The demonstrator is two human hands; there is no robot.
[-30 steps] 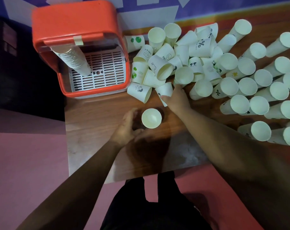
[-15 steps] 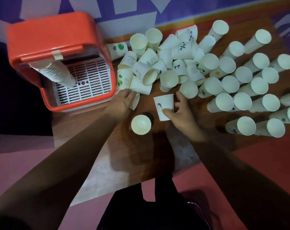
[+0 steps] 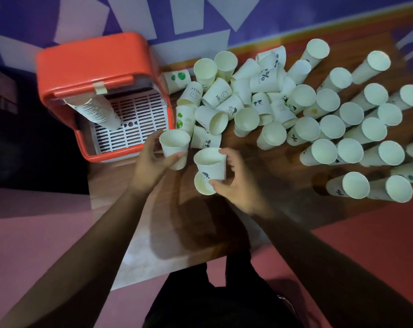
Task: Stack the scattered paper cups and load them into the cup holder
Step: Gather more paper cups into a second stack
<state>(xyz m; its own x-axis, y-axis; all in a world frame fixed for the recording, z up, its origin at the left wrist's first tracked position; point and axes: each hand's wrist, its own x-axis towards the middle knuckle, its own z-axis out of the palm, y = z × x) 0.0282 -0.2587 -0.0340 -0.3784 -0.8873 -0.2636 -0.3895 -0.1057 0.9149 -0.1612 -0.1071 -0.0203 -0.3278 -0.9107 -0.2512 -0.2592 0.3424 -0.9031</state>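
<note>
The right hand [image 3: 233, 179] grips a printed cup [image 3: 211, 164], mouth up, directly above an upright cup [image 3: 204, 185] standing on the table [image 3: 134, 245], their long axes nearly in line, so the coming move is probably a short drop straight down to nest them. The left hand [image 3: 151, 162] grips a plain cup [image 3: 174, 147] just to the left (next in turn, by the look of it). Far and right lie the scattered heap of cups [image 3: 245, 95] and standing stacks [image 3: 366, 129]. The orange cup holder [image 3: 94, 65], far left, already contains a leaning stack [image 3: 96, 112]; nothing blocks the drop.
</note>
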